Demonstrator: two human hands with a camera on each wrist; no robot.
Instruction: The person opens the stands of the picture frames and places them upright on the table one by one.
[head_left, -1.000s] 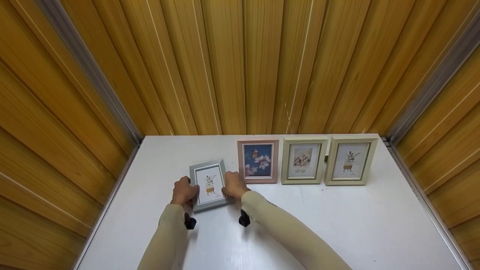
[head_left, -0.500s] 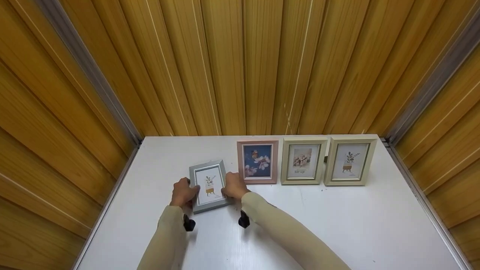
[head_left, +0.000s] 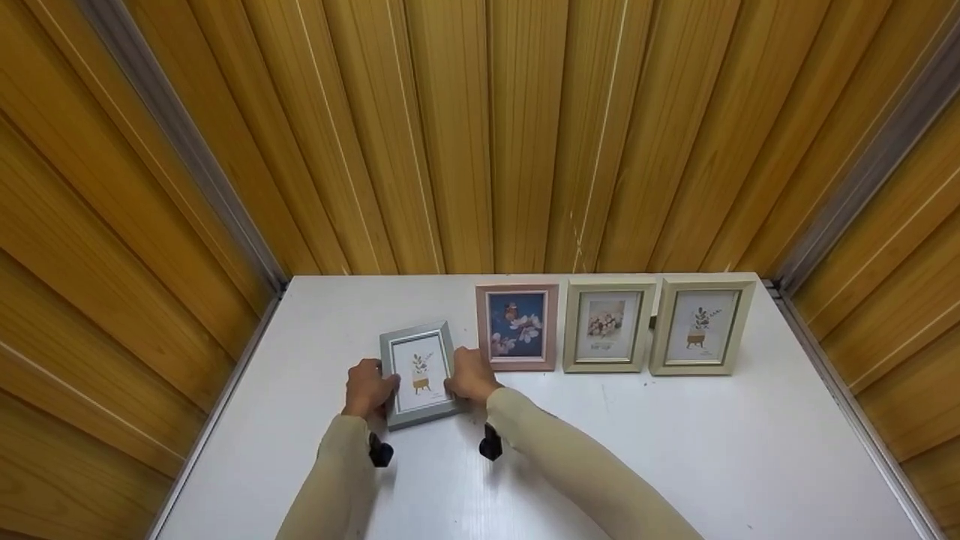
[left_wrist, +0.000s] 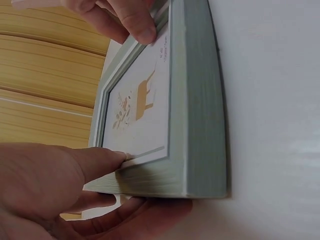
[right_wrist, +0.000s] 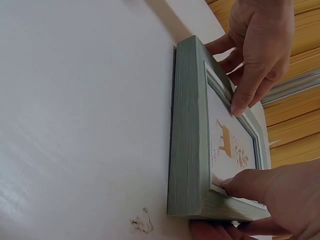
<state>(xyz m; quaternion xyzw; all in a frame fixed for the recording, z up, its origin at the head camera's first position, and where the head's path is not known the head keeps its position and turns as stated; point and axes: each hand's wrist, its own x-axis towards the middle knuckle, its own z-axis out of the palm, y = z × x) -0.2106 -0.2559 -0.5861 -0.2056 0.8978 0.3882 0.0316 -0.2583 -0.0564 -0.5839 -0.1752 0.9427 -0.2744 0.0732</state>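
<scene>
A grey-green picture frame point(head_left: 421, 417) with a potted-plant print sits slightly turned on the white table, left of three other frames. My left hand point(head_left: 367, 386) grips its left side, thumb on the front border. On the opposite side my right hand point(head_left: 471, 373) holds it the same way, its thumb point(right_wrist: 245, 184) over the front and fingers curled under the outer edge. In the left wrist view the frame's bottom edge point(left_wrist: 205, 100) lies close along the table surface.
A pink frame point(head_left: 517, 366) with a blossom picture stands just right of my right hand. Beyond it are two cream frames, one with a flower print point(head_left: 609, 366) and one with a plant print point(head_left: 690, 369). Wood-patterned panels point(head_left: 480, 135) rise behind the white table point(head_left: 675, 465).
Both hands keep their hold on the grey-green frame, which stays in place. The whole head view has shifted very slightly.
</scene>
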